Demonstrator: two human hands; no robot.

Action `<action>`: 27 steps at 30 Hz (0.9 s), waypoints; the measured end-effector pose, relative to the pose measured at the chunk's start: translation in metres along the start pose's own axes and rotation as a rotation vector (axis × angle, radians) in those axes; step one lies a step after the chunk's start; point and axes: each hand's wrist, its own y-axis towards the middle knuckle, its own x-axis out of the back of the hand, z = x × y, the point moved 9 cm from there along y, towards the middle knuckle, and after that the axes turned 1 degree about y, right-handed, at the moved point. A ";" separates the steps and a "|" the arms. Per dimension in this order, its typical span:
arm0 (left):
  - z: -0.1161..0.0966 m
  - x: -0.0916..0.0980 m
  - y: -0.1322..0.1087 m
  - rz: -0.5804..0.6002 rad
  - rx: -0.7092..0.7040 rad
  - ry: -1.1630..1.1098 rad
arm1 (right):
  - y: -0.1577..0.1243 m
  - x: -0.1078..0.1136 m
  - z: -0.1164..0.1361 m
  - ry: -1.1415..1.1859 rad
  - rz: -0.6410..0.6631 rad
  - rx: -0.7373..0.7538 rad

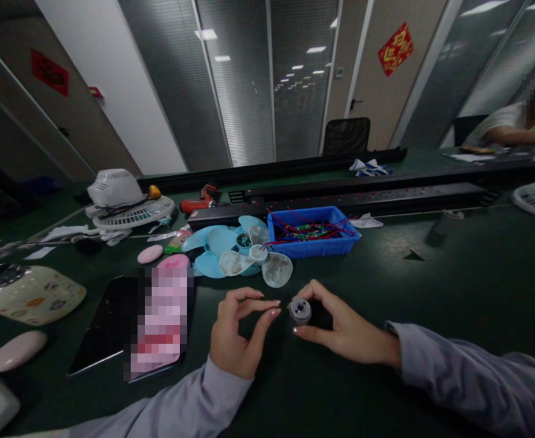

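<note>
My right hand [340, 325] grips a small electric motor [300, 311], a short grey metal cylinder, between thumb and fingers. Its round end, with a dark centre and small holes, faces up. Just left of it, my left hand [242, 331] is held in a pinch, thumb tip close to the fingertips. Whether anything tiny sits in that pinch cannot be made out. Beyond my hands lie light blue fan blades [219, 246] with a greyish, paler fan blade [279, 267] on top. A blue bin [322, 248] beside them holds circuit boards with red and black wires.
Left on the dark green table [386, 292] are a pink phone-like object [171, 304], a black tablet [107, 322], a patterned jar [34, 295] and a fan housing [116, 185]. Behind lie an orange power drill [198, 199] and long black rails [363, 198]. Another person sits far right.
</note>
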 end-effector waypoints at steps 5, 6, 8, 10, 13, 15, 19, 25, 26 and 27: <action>0.024 0.014 -0.021 0.228 0.022 0.197 | 0.000 0.000 0.000 0.023 0.007 -0.023; 0.025 0.017 -0.023 0.235 0.011 0.210 | 0.000 0.000 0.000 0.026 0.007 -0.028; 0.025 0.022 -0.024 0.228 0.005 0.233 | 0.000 0.000 0.000 0.027 0.000 -0.032; 0.024 0.023 -0.023 0.219 0.009 0.253 | 0.000 0.001 -0.001 0.019 -0.012 -0.031; 0.020 0.021 -0.021 0.201 0.002 0.266 | 0.000 0.001 -0.001 0.002 -0.017 -0.031; 0.016 0.020 -0.018 0.161 -0.001 0.255 | 0.000 0.001 -0.001 -0.011 -0.017 -0.032; -0.008 0.016 -0.008 0.020 -0.088 0.148 | 0.000 0.000 -0.002 -0.022 -0.023 -0.025; -0.041 -0.001 0.003 -0.104 -0.223 -0.063 | 0.001 0.000 -0.001 -0.017 -0.032 0.020; -0.043 -0.005 0.004 -0.106 -0.227 -0.071 | 0.001 0.000 0.000 -0.021 -0.034 0.025; -0.044 -0.008 0.004 -0.104 -0.227 -0.075 | 0.001 0.000 0.000 -0.026 -0.037 0.028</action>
